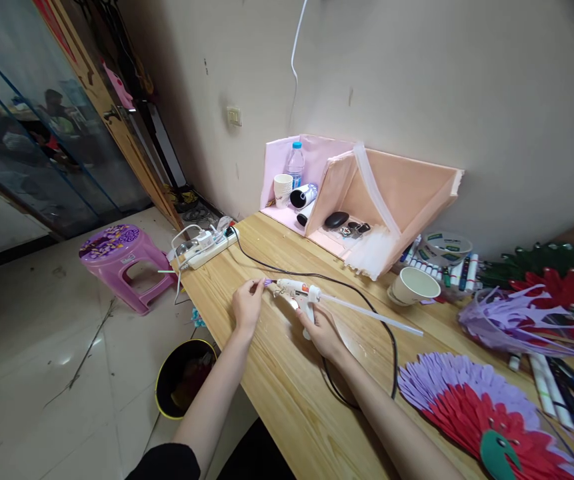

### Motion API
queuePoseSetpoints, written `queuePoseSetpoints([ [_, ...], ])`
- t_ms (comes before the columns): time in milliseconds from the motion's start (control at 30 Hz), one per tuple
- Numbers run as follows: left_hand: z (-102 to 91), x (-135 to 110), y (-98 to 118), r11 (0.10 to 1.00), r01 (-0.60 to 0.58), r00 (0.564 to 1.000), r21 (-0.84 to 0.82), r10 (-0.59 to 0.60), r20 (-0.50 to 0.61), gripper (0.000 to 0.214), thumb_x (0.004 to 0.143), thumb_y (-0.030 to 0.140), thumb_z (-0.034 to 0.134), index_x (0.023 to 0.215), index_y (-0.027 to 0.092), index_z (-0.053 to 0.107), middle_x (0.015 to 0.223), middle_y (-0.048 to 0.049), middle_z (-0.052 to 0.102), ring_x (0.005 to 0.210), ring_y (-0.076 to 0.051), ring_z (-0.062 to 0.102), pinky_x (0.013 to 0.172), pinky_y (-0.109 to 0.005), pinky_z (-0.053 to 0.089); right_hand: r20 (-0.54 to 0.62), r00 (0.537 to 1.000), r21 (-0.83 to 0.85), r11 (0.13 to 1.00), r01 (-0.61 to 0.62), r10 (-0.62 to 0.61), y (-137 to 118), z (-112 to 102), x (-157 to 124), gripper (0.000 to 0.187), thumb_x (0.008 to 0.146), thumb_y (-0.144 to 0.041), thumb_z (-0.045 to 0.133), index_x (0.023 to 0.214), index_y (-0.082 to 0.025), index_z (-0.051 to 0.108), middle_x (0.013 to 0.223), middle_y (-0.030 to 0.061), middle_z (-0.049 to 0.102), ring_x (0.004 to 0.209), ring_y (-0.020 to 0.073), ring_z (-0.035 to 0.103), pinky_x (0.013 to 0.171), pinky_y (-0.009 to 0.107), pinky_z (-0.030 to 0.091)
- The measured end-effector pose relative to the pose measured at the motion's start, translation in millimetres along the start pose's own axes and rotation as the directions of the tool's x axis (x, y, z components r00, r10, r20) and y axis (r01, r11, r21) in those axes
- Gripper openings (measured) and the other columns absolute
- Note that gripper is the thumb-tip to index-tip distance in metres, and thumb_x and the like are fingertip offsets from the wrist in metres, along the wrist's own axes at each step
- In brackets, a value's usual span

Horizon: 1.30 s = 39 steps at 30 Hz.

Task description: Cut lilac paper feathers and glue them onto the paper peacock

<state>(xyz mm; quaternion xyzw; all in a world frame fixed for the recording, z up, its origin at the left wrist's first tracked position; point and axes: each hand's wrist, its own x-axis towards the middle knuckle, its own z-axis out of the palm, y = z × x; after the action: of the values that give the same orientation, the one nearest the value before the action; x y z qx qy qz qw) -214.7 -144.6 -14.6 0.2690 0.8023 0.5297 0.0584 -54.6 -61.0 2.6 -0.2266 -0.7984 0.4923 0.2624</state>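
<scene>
My right hand (321, 331) grips the handle of a white hot glue gun (297, 291) over the wooden table (287, 393). A long clear glue stick (371, 315) pokes out of its back towards the right. My left hand (247, 305) pinches a small purple piece (268, 283) right at the gun's nozzle. The gun's black cord (391, 347) loops across the table behind my right wrist.
A power strip (211, 248) lies at the table's far left corner. A pink foam box (391, 200) holds a bottle, cups and small items. A paper cup (413, 285), markers and paper peacock crafts (477, 407) lie right. A bin (183, 377) and purple stool (117, 257) stand on the floor.
</scene>
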Motion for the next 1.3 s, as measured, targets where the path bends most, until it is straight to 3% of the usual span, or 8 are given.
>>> queuePoseSetpoints([
  [600,-1.6,-2.1,1.6,0.998,0.013,1.000,0.063,-0.012,-0.018,0.029,0.082,0.043,0.049,0.085,0.023,0.069,0.083,-0.0024,0.071,0.076,-0.016,0.064,0.071,-0.025,0.045,0.048,0.999,0.035,0.999,-0.024,0.022,7.0,1.0,-0.6,0.032,0.085,-0.039,0.044,0.107,-0.022,0.059,0.111,0.0052,0.063,0.105,0.0240,0.056,0.094,0.037,0.038],
  [967,-1.5,-1.1,2.2,0.994,0.069,0.997,-0.088,-0.071,-0.014,0.029,0.078,0.044,0.053,0.081,0.020,0.068,0.079,-0.0048,0.071,0.075,-0.018,0.065,0.072,-0.027,0.046,-0.010,0.999,-0.022,0.999,-0.046,0.046,8.9,2.0,-0.3,0.028,0.085,-0.038,0.044,0.095,-0.019,0.062,0.091,0.0045,0.066,0.086,0.0208,0.059,0.080,0.029,0.042],
  [1167,-4.9,-2.2,7.1,0.975,0.135,0.991,-0.175,-0.134,0.018,0.030,0.076,0.044,0.054,0.076,0.016,0.066,0.072,-0.0060,0.069,0.069,-0.018,0.064,0.067,-0.027,0.047,-0.178,0.983,-0.287,0.953,-0.093,0.042,18.0,-0.1,34.7,0.033,0.088,-0.040,0.036,0.090,-0.017,0.059,0.074,0.0039,0.063,0.068,0.0187,0.058,0.064,0.026,0.041],
  [1300,-10.9,-13.1,22.4,0.954,0.152,0.988,-0.259,-0.150,0.024,0.032,0.076,0.043,0.055,0.076,0.013,0.064,0.068,-0.0056,0.067,0.066,-0.016,0.063,0.066,-0.025,0.047,-0.237,0.971,-0.377,0.918,-0.121,0.031,23.1,4.4,72.2,0.025,0.085,-0.033,0.040,0.090,-0.016,0.058,0.082,0.0082,0.063,0.078,0.0231,0.056,0.070,0.030,0.039],
])
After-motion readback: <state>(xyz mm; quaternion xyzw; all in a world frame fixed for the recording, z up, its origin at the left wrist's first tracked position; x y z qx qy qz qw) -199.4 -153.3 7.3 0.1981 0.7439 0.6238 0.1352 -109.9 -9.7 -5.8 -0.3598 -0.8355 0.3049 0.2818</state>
